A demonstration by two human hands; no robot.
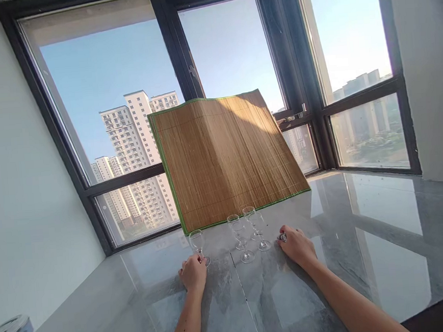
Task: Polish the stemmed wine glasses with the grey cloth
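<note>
On the left, my left hand (193, 273) is closed on the stem of a small clear stemmed glass (197, 239), which stands upright on the grey marble-look ledge. Several more such glasses stand upright in a close group between my hands, among them a front left glass (246, 255) and a front right glass (263, 244). To the right of that group, my right hand (297, 247) rests low over the surface. Its fingers are closed around a small shiny greyish thing (283, 237), mostly hidden, whose kind I cannot make out.
Behind the glasses, a folded bamboo mat (230, 157) with green edging leans upright against the dark window frame (174, 47). The glossy grey ledge (120, 296) reflects light from the windows. A whitish cylindrical object (14, 328) is at the lower left.
</note>
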